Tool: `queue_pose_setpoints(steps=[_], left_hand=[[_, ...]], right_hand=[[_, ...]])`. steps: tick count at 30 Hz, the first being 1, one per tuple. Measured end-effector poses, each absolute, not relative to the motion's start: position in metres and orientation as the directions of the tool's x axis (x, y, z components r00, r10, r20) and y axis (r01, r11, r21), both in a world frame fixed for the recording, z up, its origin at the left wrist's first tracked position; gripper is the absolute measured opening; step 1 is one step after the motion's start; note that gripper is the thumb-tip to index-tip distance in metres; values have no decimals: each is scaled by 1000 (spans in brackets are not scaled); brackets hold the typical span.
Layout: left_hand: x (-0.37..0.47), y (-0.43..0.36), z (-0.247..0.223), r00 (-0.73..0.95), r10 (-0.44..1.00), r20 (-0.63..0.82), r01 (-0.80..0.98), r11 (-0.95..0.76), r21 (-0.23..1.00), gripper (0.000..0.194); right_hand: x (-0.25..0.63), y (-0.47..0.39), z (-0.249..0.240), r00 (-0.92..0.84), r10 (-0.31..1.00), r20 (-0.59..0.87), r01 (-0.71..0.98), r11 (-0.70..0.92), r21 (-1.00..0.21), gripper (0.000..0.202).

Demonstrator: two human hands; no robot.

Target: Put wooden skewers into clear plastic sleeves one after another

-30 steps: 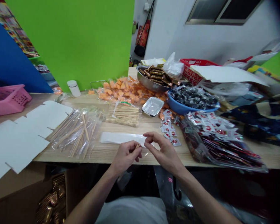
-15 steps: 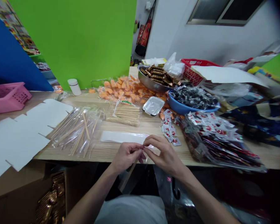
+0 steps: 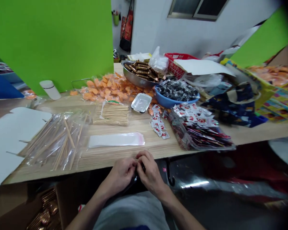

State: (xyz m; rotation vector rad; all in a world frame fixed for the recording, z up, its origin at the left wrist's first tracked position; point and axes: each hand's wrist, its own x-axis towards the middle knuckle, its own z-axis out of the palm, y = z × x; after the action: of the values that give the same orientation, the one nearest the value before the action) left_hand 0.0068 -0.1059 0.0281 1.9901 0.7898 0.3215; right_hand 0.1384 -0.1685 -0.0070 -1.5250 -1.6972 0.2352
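My left hand [image 3: 123, 175] and my right hand [image 3: 149, 171] meet at the table's front edge, fingers curled and fingertips close together. What they hold between them is too small and hidden to name. Just beyond them lies a flat stack of clear plastic sleeves [image 3: 115, 140]. Behind it is a pack of thin wooden sticks [image 3: 112, 114], with a foil tray [image 3: 141, 103] to its right. Clear bags with wooden sticks [image 3: 60, 140] lie to the left. Small white and red packets [image 3: 159, 123] are on the right.
Orange wrapped pieces [image 3: 105, 88], a metal bowl [image 3: 139, 80] of brown-wrapped bars and a blue basin [image 3: 166, 101] stand at the back. A tray of packets [image 3: 206, 135] is at right, white card [image 3: 12, 137] at left, a white bottle [image 3: 50, 90] by the green panel.
The view has swung to the right. Both hands have drawn back from the sleeves toward my body, and the strip with a stick that hung below them no longer shows.
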Motion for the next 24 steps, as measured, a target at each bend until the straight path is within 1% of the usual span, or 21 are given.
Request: queue_pose_setpoints(steps=[3, 5, 7, 10, 12, 15, 19, 21, 24], left_hand=[[8, -112, 21, 728, 673, -135, 447, -316, 837, 20], [7, -113, 21, 725, 669, -167, 452, -278, 848, 18], [4, -112, 25, 712, 675, -194, 444, -218, 869, 17], [-2, -106, 32, 650, 728, -217, 425, -113, 898, 14], [-6, -101, 35, 599, 770, -221, 407, -55, 912, 13], [-9, -93, 36, 547, 812, -203, 356, -7, 934, 12], [-6, -86, 40, 492, 861, -128, 268, -10, 963, 8], [-1, -86, 44, 460, 883, -98, 228, -11, 974, 8], [9, -87, 48, 438, 895, -83, 165, 11, 986, 10]], right_hand=[[137, -172, -22, 187, 871, 454, 752, 170, -637, 18], [147, -170, -29, 244, 847, 472, 791, 107, -602, 17], [166, -167, -35, 291, 831, 474, 839, 16, -544, 15], [199, -168, -41, 346, 846, 405, 880, -144, -453, 12], [218, -173, -43, 400, 849, 344, 867, -229, -444, 13], [237, -181, -40, 469, 820, 328, 813, -256, -522, 15], [232, -181, -22, 478, 798, 366, 708, -103, -699, 16], [215, -174, -9, 461, 831, 311, 579, -16, -815, 15], [178, -158, 5, 350, 928, 129, 247, 41, -968, 15]])
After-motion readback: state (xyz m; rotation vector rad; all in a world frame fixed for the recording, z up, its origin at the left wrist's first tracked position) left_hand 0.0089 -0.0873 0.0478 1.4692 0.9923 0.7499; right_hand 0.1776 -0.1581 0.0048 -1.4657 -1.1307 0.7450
